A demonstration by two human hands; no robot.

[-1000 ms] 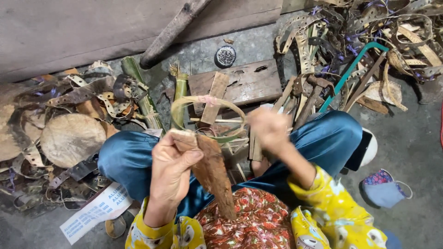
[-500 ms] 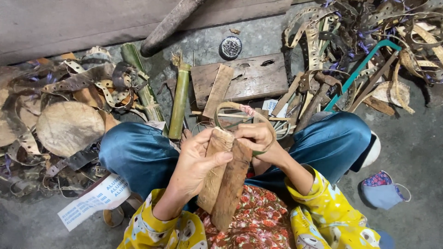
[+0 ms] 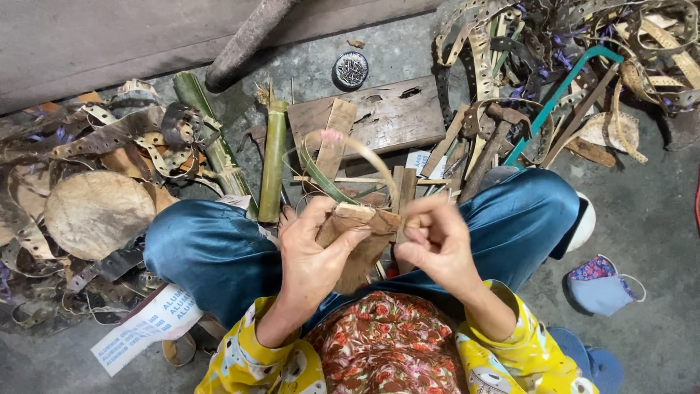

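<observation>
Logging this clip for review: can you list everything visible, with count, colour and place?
bark-like piece: one, brown, held in lap
thin bent strip: one, pale tan with green, looped above hands
wooden board: one, grey-brown, floor ahead
bamboo sections: two, green, left of board
round tin: one, dark, beyond board
hacksaw: one, teal frame, right
perforated strips: many, brown and cream, piles both sides
round disc: one, tan, left
left hand: holds brown piece
right hand: fingers pinch strip's end

A brown bark piece [image 3: 362, 244] stands tilted over the lap, a thin bamboo loop [image 3: 357, 157] arching above it.
</observation>
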